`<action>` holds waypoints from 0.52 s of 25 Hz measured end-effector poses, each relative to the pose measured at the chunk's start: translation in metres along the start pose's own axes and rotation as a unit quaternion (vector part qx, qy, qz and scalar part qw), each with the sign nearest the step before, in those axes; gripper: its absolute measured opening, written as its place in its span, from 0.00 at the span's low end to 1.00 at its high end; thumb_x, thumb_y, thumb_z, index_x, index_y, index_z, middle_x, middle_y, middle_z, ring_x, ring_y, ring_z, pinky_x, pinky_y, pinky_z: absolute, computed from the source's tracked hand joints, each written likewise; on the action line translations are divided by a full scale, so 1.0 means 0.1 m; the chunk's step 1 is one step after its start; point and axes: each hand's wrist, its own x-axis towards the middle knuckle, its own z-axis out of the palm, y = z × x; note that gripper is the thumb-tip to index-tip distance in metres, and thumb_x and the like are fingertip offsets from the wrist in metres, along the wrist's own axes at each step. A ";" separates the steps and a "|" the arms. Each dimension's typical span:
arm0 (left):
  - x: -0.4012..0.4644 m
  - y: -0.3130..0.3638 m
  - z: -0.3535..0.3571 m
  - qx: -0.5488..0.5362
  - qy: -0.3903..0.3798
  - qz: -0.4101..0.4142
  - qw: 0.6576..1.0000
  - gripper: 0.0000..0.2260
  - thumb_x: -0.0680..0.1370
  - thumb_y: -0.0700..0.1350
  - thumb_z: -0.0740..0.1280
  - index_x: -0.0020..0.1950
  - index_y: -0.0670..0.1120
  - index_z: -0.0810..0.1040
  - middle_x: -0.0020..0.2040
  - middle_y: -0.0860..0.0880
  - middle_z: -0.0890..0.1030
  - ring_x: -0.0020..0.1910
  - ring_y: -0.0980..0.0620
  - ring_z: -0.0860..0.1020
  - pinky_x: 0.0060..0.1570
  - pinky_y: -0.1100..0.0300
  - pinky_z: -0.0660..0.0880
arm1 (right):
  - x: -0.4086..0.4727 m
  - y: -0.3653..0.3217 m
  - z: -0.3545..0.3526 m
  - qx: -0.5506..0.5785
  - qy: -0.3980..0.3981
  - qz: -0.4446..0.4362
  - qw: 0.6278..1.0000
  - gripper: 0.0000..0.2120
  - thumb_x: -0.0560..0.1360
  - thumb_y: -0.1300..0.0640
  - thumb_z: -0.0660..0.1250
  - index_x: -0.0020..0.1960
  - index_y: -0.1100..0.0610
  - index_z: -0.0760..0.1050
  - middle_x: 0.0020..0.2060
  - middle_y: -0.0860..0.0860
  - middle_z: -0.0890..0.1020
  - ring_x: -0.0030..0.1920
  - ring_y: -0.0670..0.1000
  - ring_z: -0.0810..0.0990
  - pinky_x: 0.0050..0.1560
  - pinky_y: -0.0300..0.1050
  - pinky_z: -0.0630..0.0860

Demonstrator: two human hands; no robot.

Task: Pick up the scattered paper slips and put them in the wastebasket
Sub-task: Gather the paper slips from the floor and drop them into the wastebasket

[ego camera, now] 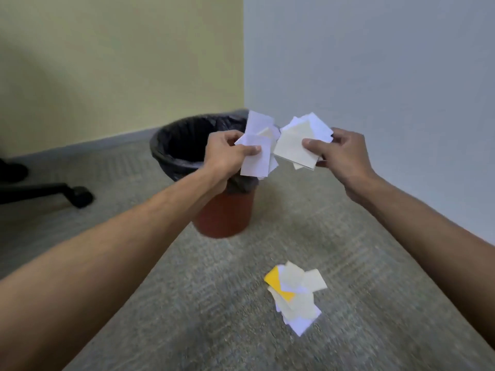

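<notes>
Both hands pinch bundles of paper at the frame's centre: the left hand (227, 153) grips white slips (257, 148), the right hand (340, 153) cream slips (297, 145), beside the wastebasket (174, 145). More slips, the floor pile (294, 295), lie on the carpet (187, 303) at lower right.

This looks like a corner of an office; the floor is a low-pile grey-green carpet (214, 303) of the commercial kind, with a grey baseboard (80, 145) along the foot of the wall; at the left edge stands the black wheeled base of a swivel chair (53, 191) (only one leg and a caster show); a pale yellow wall (120, 54) meets a plain grey-white wall (375, 76); a red wastebasket (222, 212) lined with a black bag (182, 140) stands on the carpet near the corner.
</notes>
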 end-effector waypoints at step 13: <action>0.28 -0.44 -0.68 0.207 0.222 0.108 0.947 0.21 0.69 0.59 0.71 0.56 0.48 0.76 0.52 0.50 0.79 0.53 0.50 0.77 0.57 0.49 0.75 | 0.29 0.34 1.04 -0.217 -0.022 -0.112 0.969 0.26 0.74 0.34 0.60 0.64 0.51 0.73 0.53 0.45 0.81 0.56 0.47 0.79 0.65 0.57 0.70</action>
